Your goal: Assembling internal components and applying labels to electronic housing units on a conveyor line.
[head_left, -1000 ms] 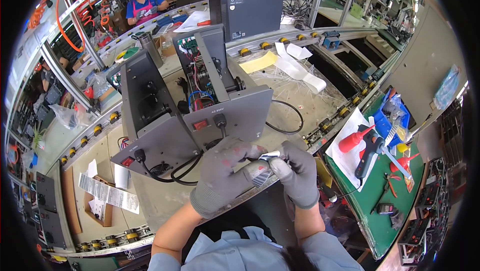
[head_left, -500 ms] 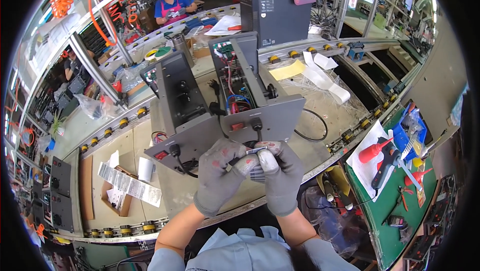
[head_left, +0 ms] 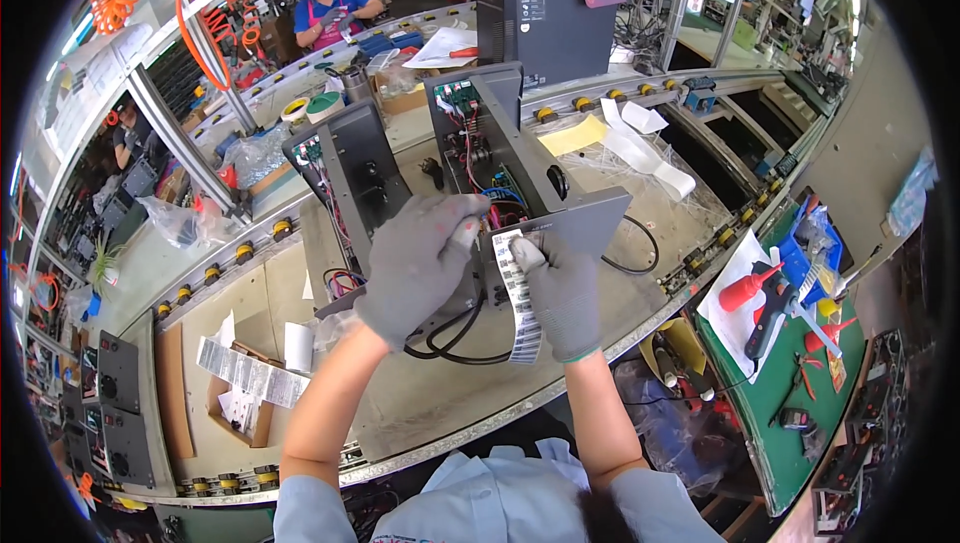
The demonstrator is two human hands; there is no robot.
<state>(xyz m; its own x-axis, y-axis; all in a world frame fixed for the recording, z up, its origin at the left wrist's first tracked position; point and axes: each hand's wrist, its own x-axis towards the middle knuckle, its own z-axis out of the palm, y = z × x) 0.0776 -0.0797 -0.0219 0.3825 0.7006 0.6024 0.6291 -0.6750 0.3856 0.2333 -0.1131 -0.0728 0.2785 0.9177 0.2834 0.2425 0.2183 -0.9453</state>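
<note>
Both my hands wear grey gloves. Pinched between the thumb and fingers of my right hand [head_left: 560, 288], a strip of small printed labels [head_left: 524, 318] hangs down in front of the right device. My left hand [head_left: 418, 261] is raised beside it, fingers bent together at the near panel of that device. Whether a label is between its fingertips I cannot make out. The right open-topped grey device [head_left: 580, 233] shows circuit boards and coloured wires inside. To its left stands a similar device [head_left: 345, 168], its near panel mostly hidden by my left hand and forearm. A black power cable [head_left: 465, 353] loops below my hands.
On the left lie an open cardboard box [head_left: 262, 423] and a sheet of labels [head_left: 250, 373]. A white paper strip [head_left: 640, 153] lies at the back right. A green side table [head_left: 735, 423] bears red bottles and pliers. Across the line another person [head_left: 330, 13] works.
My hands have come apart. The left has moved up and left to the right device's panel, while the label strip now hangs unfolded from my right hand.
</note>
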